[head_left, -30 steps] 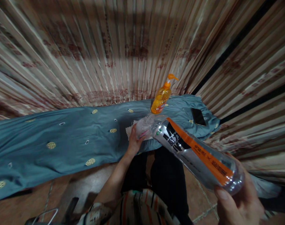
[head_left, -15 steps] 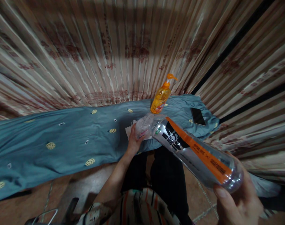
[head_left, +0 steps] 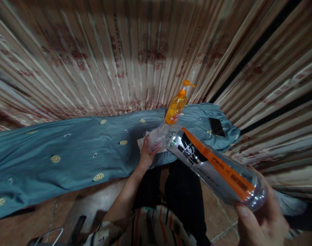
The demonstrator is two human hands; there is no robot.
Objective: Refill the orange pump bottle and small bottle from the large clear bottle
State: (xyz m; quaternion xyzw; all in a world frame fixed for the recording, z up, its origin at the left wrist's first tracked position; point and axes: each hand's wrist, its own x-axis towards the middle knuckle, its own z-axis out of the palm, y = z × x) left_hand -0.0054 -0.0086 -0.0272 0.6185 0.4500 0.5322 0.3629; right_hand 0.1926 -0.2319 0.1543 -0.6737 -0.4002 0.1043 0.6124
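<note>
A large clear plastic bottle (head_left: 207, 164) with an orange and silver label lies slanted across the right half of the view. My right hand (head_left: 263, 215) is closed around its base end, nearest the camera. The bottle's neck points up-left toward a clear plastic cup (head_left: 158, 136), and the two overlap in view, so I cannot tell whether they touch. My left hand (head_left: 147, 152) is wrapped around that cup, tilted over the cloth. Beneath the cup, a white scalloped paper or napkin (head_left: 140, 143) shows in part. The bottle looks mostly clear, and no liquid can be made out.
An orange pump bottle (head_left: 176, 108) stands just behind the cup. Farther right lies a black phone (head_left: 217, 127) on the teal patterned cloth (head_left: 76, 143). A pleated curtain (head_left: 145, 51) hangs behind, with dark poles at right. My legs are below the cloth's front edge.
Almost nothing differs. My right hand and the bottle's base have shifted very slightly right; my left hand and the cup stay in place.
</note>
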